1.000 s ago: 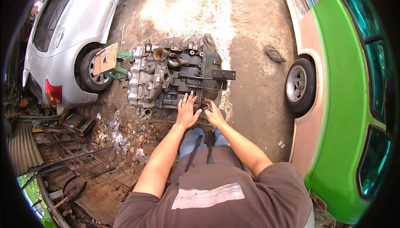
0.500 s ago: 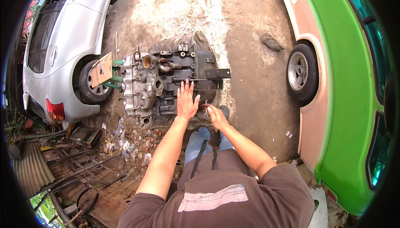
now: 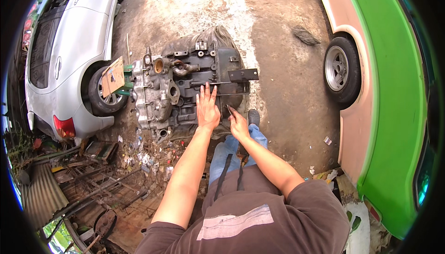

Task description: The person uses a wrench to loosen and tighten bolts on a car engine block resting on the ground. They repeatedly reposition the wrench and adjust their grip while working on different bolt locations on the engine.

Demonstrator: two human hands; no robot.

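A car engine (image 3: 191, 64) lies on its side on the ground in front of me, silver cylinder head to the left and dark block to the right. My left hand (image 3: 208, 113) rests flat on the block's near side, fingers spread and pointing away from me. Close by on the right, my right hand (image 3: 238, 125) is closed, thumb and fingers pinched at the engine's near edge. A thin, dark, slender piece (image 3: 229, 109) shows at its fingertips; its kind cannot be made out. A dark flat metal bracket (image 3: 243, 74) sticks out at the engine's right end.
A green stool (image 3: 126, 86) with a wooden board (image 3: 112, 78) on it stands left of the engine. Beyond it is a silver car (image 3: 76, 45); a green and pink vehicle (image 3: 371, 68) stands at right. Scrap metal (image 3: 92, 184) and litter lie at the near left. A grey cloth (image 3: 218, 35) lies under the engine.
My right hand has shifted slightly, its fingers now drawn closer together around the slender piece. My left hand stays flat on the engine. The view has tilted a little.
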